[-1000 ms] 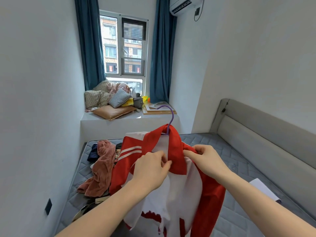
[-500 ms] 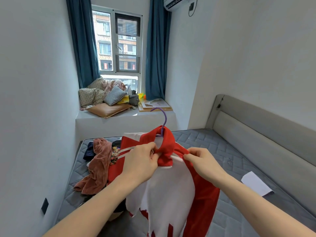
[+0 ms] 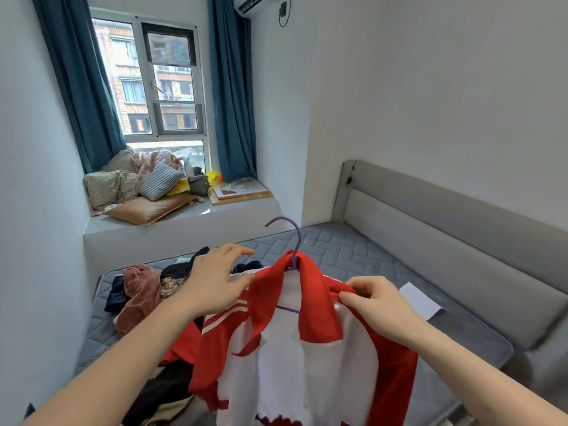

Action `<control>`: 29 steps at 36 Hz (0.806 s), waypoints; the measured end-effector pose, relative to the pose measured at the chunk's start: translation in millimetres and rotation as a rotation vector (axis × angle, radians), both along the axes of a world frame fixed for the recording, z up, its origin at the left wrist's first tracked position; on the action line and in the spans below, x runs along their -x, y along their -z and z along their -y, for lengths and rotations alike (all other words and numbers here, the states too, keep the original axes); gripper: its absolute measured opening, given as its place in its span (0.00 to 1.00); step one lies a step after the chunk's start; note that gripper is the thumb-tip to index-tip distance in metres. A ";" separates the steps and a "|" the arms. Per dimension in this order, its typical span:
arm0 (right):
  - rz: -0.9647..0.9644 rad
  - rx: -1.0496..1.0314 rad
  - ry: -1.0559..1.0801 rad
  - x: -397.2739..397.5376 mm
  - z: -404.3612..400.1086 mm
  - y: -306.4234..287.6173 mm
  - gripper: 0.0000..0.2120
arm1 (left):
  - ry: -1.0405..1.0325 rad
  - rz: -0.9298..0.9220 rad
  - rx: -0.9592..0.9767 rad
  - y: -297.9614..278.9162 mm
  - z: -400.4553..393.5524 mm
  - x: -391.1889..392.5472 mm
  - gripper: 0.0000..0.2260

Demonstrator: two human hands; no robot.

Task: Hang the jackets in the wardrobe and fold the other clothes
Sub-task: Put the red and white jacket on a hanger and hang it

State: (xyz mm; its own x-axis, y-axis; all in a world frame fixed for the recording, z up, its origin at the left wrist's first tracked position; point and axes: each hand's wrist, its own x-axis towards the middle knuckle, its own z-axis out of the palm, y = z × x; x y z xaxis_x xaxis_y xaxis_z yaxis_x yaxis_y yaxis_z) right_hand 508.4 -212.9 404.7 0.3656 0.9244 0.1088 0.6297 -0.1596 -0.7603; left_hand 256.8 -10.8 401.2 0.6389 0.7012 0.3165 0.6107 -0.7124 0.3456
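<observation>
While one red-white jacket (image 3: 307, 364) hangs on one hanger (image 3: 292, 238) | right hand (image 3: 378, 305) grip pinches shoulder | left hand (image 3: 215, 281) spread

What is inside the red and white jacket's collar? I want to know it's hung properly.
A purple hanger: its hook rises from the jacket collar, one bar shows below. Its shoulders are covered by fabric.

no readable text, labels or numbers

left: clothes pile (image 3: 144, 290) blocks | right: bare mattress (image 3: 353, 250) open
</observation>
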 end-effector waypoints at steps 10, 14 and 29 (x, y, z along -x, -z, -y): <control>-0.089 -0.088 0.145 -72.8 102.5 -14.1 0.10 | 0.412 0.211 0.239 -10.7 73.9 -117.1 0.08; -0.084 -0.150 0.249 -104.4 149.8 -19.6 0.14 | 0.503 0.265 0.241 -19.8 119.6 -179.8 0.06; -0.064 -0.221 0.673 -199.2 360.1 -23.5 0.16 | 0.833 0.269 0.172 -33.4 282.4 -365.9 0.06</control>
